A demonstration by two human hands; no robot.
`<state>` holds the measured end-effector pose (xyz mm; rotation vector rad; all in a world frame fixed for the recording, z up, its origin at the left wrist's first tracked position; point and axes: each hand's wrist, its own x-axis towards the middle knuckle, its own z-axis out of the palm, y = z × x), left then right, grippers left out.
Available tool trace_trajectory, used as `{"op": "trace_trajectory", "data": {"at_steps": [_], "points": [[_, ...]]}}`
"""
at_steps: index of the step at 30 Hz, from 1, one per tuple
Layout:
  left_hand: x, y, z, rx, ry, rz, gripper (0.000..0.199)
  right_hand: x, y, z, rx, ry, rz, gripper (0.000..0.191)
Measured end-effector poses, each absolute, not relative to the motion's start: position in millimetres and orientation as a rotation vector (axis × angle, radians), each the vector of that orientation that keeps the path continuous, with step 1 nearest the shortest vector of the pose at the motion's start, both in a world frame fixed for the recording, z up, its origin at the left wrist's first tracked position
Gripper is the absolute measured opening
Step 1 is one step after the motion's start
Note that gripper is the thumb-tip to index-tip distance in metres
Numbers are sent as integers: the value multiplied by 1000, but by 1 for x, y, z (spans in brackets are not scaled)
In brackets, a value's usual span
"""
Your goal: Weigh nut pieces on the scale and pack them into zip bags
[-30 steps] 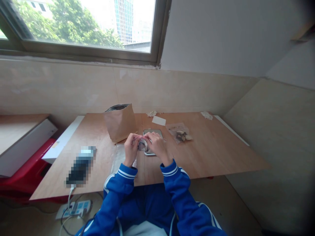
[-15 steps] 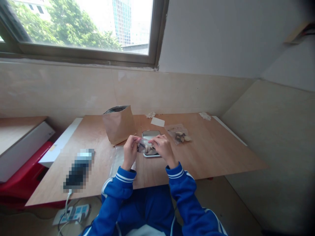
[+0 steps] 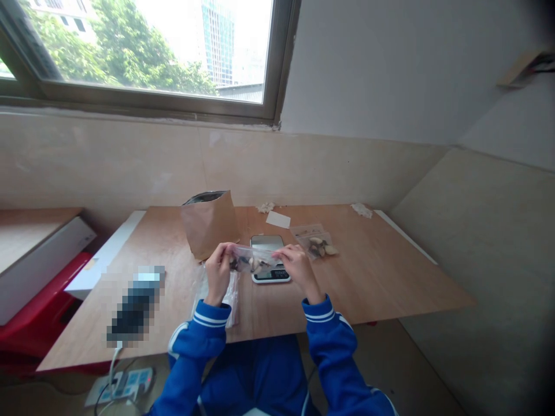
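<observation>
A clear zip bag (image 3: 254, 259) with pale and dark pieces in it is stretched sideways between my hands, above the table. My left hand (image 3: 219, 270) pinches one end of it, and my right hand (image 3: 299, 268) pinches the opposite end. Under and behind the bag lies a white digital scale (image 3: 266, 242), its lower display partly covered. Flat clear plastic bags (image 3: 233, 300) rest on the table beneath my left wrist. Another filled zip bag (image 3: 318, 245) with similar pale and dark pieces lies to the right of the scale.
An open brown paper bag (image 3: 208, 225) stands behind my left hand. A white card (image 3: 278, 219) and crumpled whitish scraps (image 3: 361, 210) lie along the back of the wooden table (image 3: 381, 277). A blurred-out device (image 3: 136, 306) with a cable lies left, above a power strip (image 3: 125, 384) on the floor.
My hands have moved apart, pulling the zip bag out wider between them. More of the scale's display now shows below the bag. The camera view has tilted slightly upward.
</observation>
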<state>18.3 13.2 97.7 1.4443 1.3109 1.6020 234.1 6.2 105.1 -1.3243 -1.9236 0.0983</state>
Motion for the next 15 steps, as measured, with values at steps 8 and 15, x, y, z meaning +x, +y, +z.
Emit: {"op": "trace_trajectory", "data": {"at_steps": [8, 15], "points": [[32, 17, 88, 1142, 1037, 1518, 40, 247, 3, 93, -1213, -1438, 655, 35], [-1, 31, 115, 1732, 1377, 1533, 33, 331, 15, 68, -1360, -987, 562, 50]]}}
